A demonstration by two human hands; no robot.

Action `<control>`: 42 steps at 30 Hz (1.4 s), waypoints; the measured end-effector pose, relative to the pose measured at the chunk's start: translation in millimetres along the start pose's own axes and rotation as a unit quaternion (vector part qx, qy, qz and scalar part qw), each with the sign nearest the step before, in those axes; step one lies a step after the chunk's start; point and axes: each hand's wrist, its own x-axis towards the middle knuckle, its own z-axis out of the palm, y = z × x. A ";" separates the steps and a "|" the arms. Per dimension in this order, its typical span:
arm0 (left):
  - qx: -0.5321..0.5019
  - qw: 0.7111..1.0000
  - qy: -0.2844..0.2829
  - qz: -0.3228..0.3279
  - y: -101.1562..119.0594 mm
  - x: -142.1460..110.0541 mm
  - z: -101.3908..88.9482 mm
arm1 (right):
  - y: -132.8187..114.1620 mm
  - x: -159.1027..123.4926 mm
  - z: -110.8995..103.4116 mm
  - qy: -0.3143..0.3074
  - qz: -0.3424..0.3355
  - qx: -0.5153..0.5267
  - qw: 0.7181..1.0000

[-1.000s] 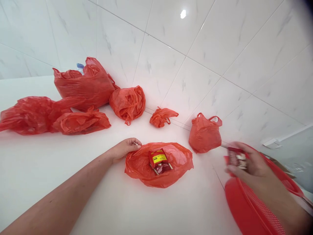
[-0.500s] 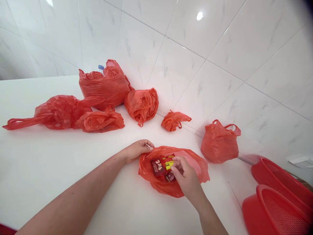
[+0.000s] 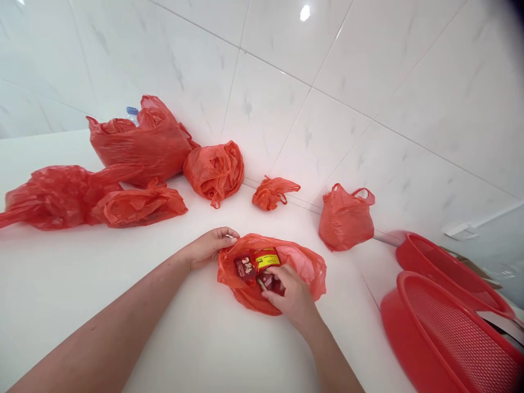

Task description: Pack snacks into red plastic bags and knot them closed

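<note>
An open red plastic bag (image 3: 303, 262) lies on the white counter in front of me, holding small red packets (image 3: 245, 268) and one with a yellow label (image 3: 267, 258). My left hand (image 3: 208, 246) pinches the bag's left rim, fingers curled on the plastic. My right hand (image 3: 290, 295) reaches into the bag from the near side, fingers curled around a small dark red packet (image 3: 268, 281) among the others.
Several more red plastic bags stand along the tiled wall: a large one (image 3: 139, 142) with a bottle cap showing, two flat ones (image 3: 57, 194) at left, a round one (image 3: 215, 170), a small knot (image 3: 272, 192) and a tied one (image 3: 346, 218). Two red mesh baskets (image 3: 446, 338) sit at the right.
My right hand, which held a packet over the baskets a second ago, has come back into the open bag and closed on another packet. The left hand has stayed on the rim.
</note>
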 end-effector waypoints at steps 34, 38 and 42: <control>-0.058 0.998 -0.029 -0.004 7.2 12.3 -15.1 | 16.1 19.1 21.5 0.155 0.000 -0.163 0.974; -0.057 0.998 -0.032 -0.008 7.5 11.5 -15.1 | 19.5 18.1 12.3 0.160 -0.008 -0.130 0.979; -0.053 0.998 -0.034 -0.007 8.2 11.3 -15.0 | 26.6 17.8 -6.3 0.242 0.002 -0.111 0.964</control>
